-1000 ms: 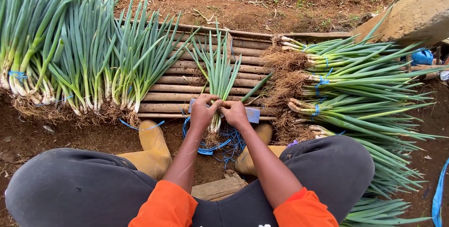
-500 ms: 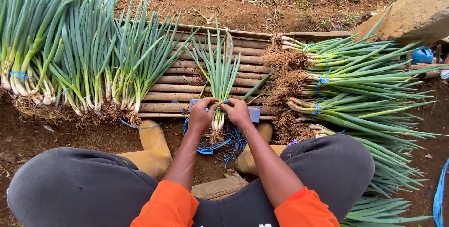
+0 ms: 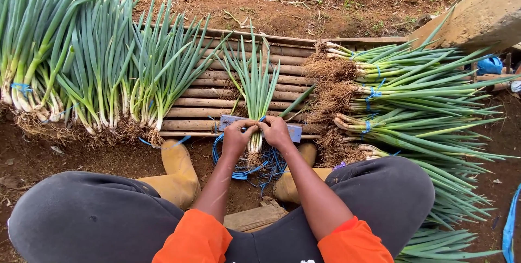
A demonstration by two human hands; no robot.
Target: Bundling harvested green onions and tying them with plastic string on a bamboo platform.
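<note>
**Tying the spring onion bunch at its base**

Since a second ago your hands have barely shifted: both have settled a touch lower on the bunch, and your left hand has closed in tighter beside the right. The small bunch of spring onions lies where it was, leaves fanning away from you across the slatted wooden rack, white bases and roots hanging over the rack's near edge.

Both hands are closed around the bunch just above the roots, your right hand touching the left, fingertips pinched on what looks like blue string (the strand itself is too fine to follow between the fingers). A loose tangle of blue string sits on the soil right under your wrists, between your yellow boots.

This looks like the binding step, with the wrap or knot under way. The next move calls for steady tension so the stalks stay gathered while the knot is drawn shut, without crushing the white stems.

Tied bunches lie stacked to your right, upright loose ones to your left.
</note>
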